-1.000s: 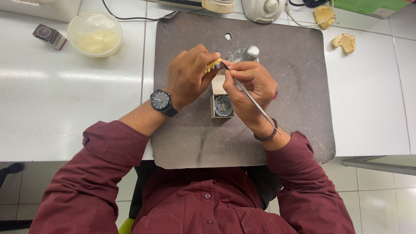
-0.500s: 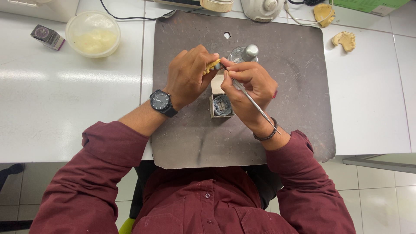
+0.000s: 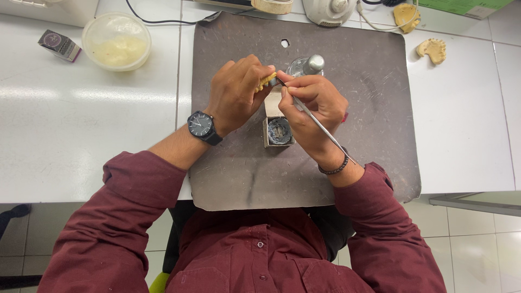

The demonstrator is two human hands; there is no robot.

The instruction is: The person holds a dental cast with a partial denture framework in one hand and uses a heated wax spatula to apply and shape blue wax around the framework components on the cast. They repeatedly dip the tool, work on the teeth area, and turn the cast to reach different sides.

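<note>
White tiled benchtop [image 3: 65,135] carries a grey mat [image 3: 369,108], where the left hand [image 3: 236,92] grips a yellow dental cast [image 3: 266,81] at 12 o'clock of a small open tin [image 3: 279,131]. Right hand [image 3: 317,106] pinches a thin metal carving tool [image 3: 317,122], tip on the cast, which looks rigid but brittle, best held by its base

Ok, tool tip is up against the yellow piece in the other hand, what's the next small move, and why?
Probably a short, light stroke of the thin metal tool along the yellow piece. The right hand holds the tool like a pen with its tip at the piece, and the left hand pinches the piece steady above the small open box on the dark mat.
</note>
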